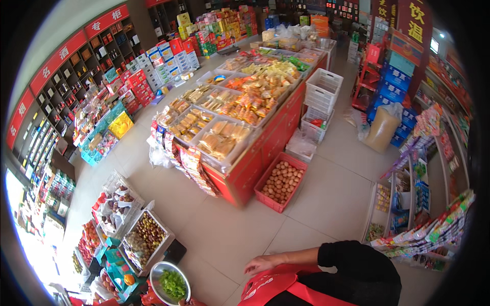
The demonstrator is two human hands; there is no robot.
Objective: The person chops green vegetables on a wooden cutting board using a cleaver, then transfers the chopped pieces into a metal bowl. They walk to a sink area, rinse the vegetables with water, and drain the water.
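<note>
A stainless-steel bowl (pixel 155 276) with green leafy vegetables (pixel 172 284) in it is at the bottom edge of the view. My left hand (pixel 191 302), mostly cut off by the frame, grips the bowl's rim. My right hand (pixel 261 264) hangs in front of the red apron (pixel 268 281) with its fingers loosely bent, and nothing shows in it. A black sleeve (pixel 356 264) covers the upper part of that arm.
Left of the bowl are fruit crates (pixel 142 244) and a teal carton (pixel 118 267). Ahead stands a red display counter (pixel 245 179) with trays of packaged snacks. A red crate of eggs (pixel 281 181) sits beside it on the tiled floor. Snack shelves (pixel 409 199) line the right.
</note>
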